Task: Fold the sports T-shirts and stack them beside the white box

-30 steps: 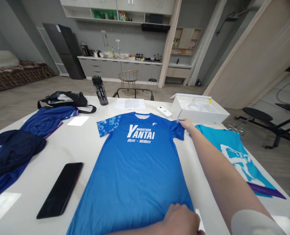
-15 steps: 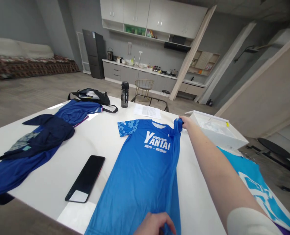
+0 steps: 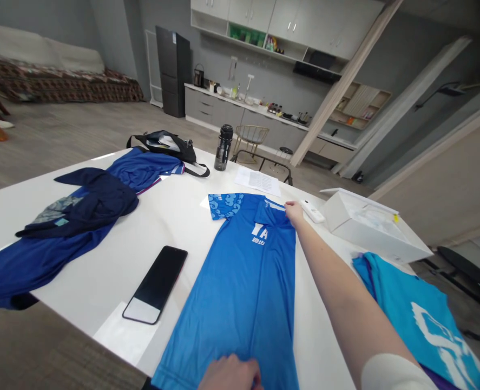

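Blue marathon T-shirt lies on the white counter, its long axis running from near the far edge down to the near edge, collar end away from the person, one side folded in lengthwise. The right hand is at the far end, closed on the folded shoulder; the left hand is nearer, gathering the hem at the near edge. Open white box near the far right corner holds white packing.
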Available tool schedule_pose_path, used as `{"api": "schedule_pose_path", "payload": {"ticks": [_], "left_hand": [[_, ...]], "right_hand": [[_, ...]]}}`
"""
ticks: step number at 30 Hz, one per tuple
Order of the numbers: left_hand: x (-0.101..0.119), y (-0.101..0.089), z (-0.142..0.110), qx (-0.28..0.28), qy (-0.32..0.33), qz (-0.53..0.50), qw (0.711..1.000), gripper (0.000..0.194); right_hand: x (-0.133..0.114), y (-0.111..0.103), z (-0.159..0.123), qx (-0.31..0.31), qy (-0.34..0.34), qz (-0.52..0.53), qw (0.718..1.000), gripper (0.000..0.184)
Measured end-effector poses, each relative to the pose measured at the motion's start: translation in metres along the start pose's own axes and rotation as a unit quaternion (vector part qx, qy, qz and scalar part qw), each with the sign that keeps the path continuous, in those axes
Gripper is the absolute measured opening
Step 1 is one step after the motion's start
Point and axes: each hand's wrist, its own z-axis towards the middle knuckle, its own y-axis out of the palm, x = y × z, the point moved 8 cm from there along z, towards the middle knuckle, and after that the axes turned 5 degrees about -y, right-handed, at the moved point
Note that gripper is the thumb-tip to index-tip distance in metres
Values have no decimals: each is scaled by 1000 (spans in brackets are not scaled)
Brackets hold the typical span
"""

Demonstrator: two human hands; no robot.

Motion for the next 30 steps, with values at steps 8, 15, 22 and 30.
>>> {"api": "schedule_pose_path", "payload": {"ticks": [8,15,22,30], "left_hand": [[106,-114,72,321,220,196,900,30],[119,-256,227,404,121,194,886,41],[114,-328,323,392,84,204,893,45],[119,-338,329,422,132,222,869,31]], "right_hand": [[45,-42,-6,-1,-48,-157,986,39],[70,-35,8,-41,-54,-231,971,54],[90,-40,49,-66,-94,-246,962,44],[86,-46,79,-79,-171,-91,978,29]]}}
